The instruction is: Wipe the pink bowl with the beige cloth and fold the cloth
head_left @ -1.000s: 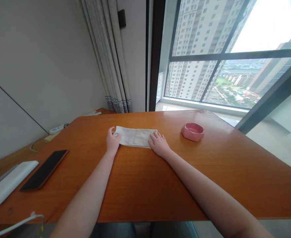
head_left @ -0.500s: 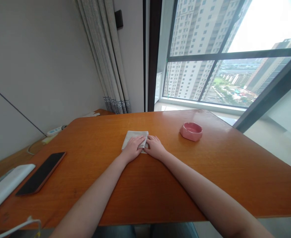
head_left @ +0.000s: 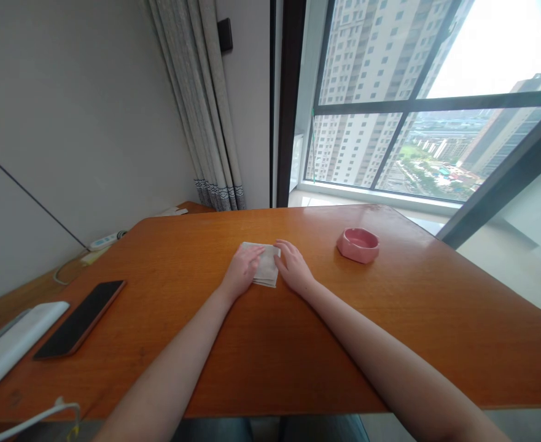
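Observation:
A small white cloth (head_left: 266, 268), folded into a compact rectangle, lies flat on the wooden table (head_left: 270, 344). My left hand (head_left: 242, 268) rests over the cloth's left side, its fingers stretched across the top. At the right edge of the cloth is my right hand (head_left: 294, 265), fingers extended and thumb apart, the fingertips touching or very close to the cloth's corner. Part of the cloth's left side is hidden under my left hand.
A pink hexagonal ashtray (head_left: 358, 245) stands to the right. On the left lie a phone (head_left: 81, 319) and a white device (head_left: 19, 344). A white cable (head_left: 35, 423) curves at the near left edge. A power strip (head_left: 107, 240) sits by the wall.
The cloth's right part has been folded over to the left, making it narrower. My left hand has shifted slightly left, and my right hand has moved off the cloth to its right edge.

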The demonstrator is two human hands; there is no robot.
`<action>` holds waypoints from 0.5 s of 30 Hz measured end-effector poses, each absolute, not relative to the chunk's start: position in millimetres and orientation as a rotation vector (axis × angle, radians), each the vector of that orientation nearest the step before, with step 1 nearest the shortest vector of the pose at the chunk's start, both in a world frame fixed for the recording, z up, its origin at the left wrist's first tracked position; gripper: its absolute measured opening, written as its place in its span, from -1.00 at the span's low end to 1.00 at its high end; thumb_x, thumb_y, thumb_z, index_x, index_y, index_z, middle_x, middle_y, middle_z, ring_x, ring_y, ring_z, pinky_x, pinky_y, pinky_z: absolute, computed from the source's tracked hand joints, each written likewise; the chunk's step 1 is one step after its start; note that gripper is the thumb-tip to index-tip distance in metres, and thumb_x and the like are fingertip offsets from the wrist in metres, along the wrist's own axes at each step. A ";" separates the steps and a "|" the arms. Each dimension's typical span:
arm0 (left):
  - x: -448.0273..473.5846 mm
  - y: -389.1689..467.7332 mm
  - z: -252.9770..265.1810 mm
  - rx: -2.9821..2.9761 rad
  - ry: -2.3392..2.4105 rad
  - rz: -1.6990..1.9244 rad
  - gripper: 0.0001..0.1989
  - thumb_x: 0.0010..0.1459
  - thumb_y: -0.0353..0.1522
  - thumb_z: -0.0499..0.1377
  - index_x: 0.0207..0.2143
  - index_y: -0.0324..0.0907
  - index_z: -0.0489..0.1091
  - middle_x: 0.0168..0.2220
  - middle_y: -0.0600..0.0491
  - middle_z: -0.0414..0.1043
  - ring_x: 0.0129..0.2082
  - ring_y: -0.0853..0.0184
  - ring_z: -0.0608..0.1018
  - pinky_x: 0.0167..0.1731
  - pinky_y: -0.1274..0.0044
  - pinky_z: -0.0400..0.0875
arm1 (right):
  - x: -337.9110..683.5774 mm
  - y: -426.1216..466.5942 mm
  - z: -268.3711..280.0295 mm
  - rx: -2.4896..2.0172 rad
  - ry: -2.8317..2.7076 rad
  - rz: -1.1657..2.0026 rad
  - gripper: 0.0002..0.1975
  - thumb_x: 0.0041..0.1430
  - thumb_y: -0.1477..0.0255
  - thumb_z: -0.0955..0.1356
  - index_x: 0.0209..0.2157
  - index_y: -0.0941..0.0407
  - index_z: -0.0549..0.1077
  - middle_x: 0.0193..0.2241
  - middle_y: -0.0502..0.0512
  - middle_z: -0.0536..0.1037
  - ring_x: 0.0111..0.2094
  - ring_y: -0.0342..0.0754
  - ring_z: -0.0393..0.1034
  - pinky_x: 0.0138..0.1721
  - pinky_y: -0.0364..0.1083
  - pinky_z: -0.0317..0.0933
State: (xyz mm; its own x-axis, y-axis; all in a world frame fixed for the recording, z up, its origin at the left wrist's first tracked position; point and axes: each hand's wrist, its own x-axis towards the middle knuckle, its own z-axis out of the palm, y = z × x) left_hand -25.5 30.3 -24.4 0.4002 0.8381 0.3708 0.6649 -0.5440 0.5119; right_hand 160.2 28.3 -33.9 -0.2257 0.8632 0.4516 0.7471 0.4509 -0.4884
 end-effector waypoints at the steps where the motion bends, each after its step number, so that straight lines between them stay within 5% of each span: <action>1: -28.4 33.3 -25.5 2.331 1.408 0.936 -0.53 0.28 -0.27 -0.24 0.08 -0.12 0.31 0.16 0.02 0.27 0.19 0.29 0.25 0.25 0.24 -0.16 | 158.9 26.0 -32.7 -1.301 -2.116 0.234 -0.60 0.27 0.33 0.15 0.10 0.14 0.26 0.13 0.19 0.29 0.14 -0.03 0.12 0.16 -0.04 -0.01; 5: -38.1 45.9 -33.5 2.119 1.517 0.973 -0.51 0.28 -0.18 -0.20 -0.06 -0.21 0.41 0.05 -0.11 0.39 0.11 0.19 0.36 0.15 0.26 0.12 | 151.2 18.4 -23.4 -1.324 -2.414 0.277 -0.62 0.29 0.21 0.14 -0.01 0.04 0.40 0.06 0.13 0.38 0.09 0.02 0.20 0.10 0.02 0.04; 10: -39.5 47.8 -39.6 1.885 1.178 1.030 -0.48 0.27 -0.09 -0.22 0.04 -0.20 0.28 -0.08 -0.07 0.46 -0.22 0.29 0.54 -0.04 0.35 0.34 | 154.6 8.9 -2.1 -1.751 -2.334 0.218 -0.53 0.29 0.19 0.10 -0.34 0.16 0.51 -0.22 0.24 0.49 -0.14 0.05 0.36 -0.07 0.01 0.16; 15: -36.6 47.7 -43.2 1.928 1.117 0.979 -0.50 0.25 -0.07 -0.13 0.05 -0.19 0.27 -0.01 -0.10 0.40 -0.10 0.28 0.48 0.01 0.38 0.31 | 183.5 -16.7 2.0 -2.009 -2.190 0.218 -0.48 -0.01 0.05 0.35 -0.12 0.14 0.43 -0.12 0.26 0.42 -0.07 0.17 0.31 -0.16 0.01 0.23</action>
